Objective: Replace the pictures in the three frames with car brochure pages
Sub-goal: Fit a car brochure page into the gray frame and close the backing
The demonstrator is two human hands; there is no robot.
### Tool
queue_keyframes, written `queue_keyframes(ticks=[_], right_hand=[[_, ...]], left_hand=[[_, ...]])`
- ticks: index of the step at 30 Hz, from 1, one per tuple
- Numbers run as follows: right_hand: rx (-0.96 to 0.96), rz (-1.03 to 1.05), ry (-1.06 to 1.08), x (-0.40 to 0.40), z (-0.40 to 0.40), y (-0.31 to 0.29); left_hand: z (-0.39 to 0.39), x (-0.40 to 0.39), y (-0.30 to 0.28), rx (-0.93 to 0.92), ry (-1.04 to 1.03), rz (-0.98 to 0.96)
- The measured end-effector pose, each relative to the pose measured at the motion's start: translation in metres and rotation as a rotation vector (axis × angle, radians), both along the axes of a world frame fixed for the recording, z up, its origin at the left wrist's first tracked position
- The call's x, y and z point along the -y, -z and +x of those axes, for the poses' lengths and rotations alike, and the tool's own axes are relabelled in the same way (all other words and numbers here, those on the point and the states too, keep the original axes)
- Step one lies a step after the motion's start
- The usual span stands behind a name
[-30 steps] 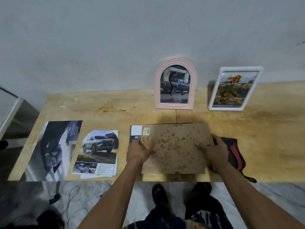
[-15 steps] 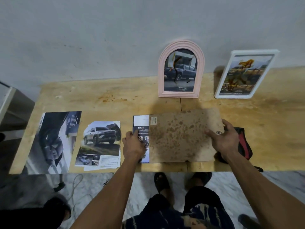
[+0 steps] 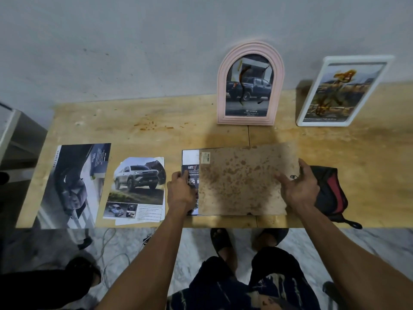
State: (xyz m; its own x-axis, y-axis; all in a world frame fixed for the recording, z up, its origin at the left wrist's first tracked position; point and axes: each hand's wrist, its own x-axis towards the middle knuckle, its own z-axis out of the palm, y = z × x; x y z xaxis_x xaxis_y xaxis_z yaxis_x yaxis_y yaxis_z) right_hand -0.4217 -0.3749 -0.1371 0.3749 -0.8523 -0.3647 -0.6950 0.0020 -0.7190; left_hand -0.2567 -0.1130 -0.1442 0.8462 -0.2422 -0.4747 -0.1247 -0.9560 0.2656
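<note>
A brown stained backing board point(image 3: 243, 182) lies flat near the table's front edge, on top of a car brochure page point(image 3: 190, 162) whose left strip shows. My left hand point(image 3: 181, 190) holds that page at its left edge with curled fingers. My right hand point(image 3: 299, 186) rests on the board's right edge, thumb on the board and fingers fairly straight. A pink arched frame point(image 3: 250, 83) and a white rectangular frame point(image 3: 342, 90) stand against the wall, each holding a car picture. Two more brochure pages, an SUV page point(image 3: 136, 189) and a dark page point(image 3: 73, 186), lie to the left.
A black and red pouch point(image 3: 330, 191) lies just right of my right hand. The wooden table point(image 3: 156, 135) ends close in front of me, with my feet and a cable on the floor below. A grey cabinet point(image 3: 13, 139) stands at the far left.
The board has slid to the right, uncovering the left strip of the brochure page. My left hand left the board and took the page's edge. The view moved closer.
</note>
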Motion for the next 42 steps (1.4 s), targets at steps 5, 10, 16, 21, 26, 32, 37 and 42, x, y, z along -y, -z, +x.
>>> queue_keyframes(ticks=[5, 10, 16, 21, 26, 32, 37, 42], right_hand=[[-0.051, 0.04, -0.012, -0.005, 0.005, 0.003], [-0.143, 0.027, -0.099, -0.011, 0.012, -0.001], [-0.32, 0.034, -0.192, -0.017, 0.025, 0.002], [-0.331, 0.072, -0.227, -0.023, 0.031, -0.001], [-0.355, 0.076, -0.246, -0.027, 0.033, -0.005], [-0.409, -0.032, -0.334, -0.033, 0.027, 0.002], [-0.438, -0.166, -0.372, -0.04, 0.028, 0.005], [-0.435, -0.06, -0.54, -0.027, 0.021, 0.0]], left_hand=[[-0.001, 0.002, -0.005, 0.0, 0.009, 0.005], [-0.004, 0.005, -0.005, 0.007, -0.047, -0.041], [-0.008, 0.009, -0.006, -0.002, -0.073, -0.091], [-0.009, 0.009, -0.006, -0.007, -0.134, -0.121], [-0.01, 0.008, -0.004, -0.031, -0.101, -0.099], [-0.014, 0.016, -0.007, -0.054, -0.084, -0.028], [-0.019, 0.025, -0.009, -0.023, -0.07, 0.023], [-0.02, 0.028, -0.015, -0.085, 0.077, 0.027]])
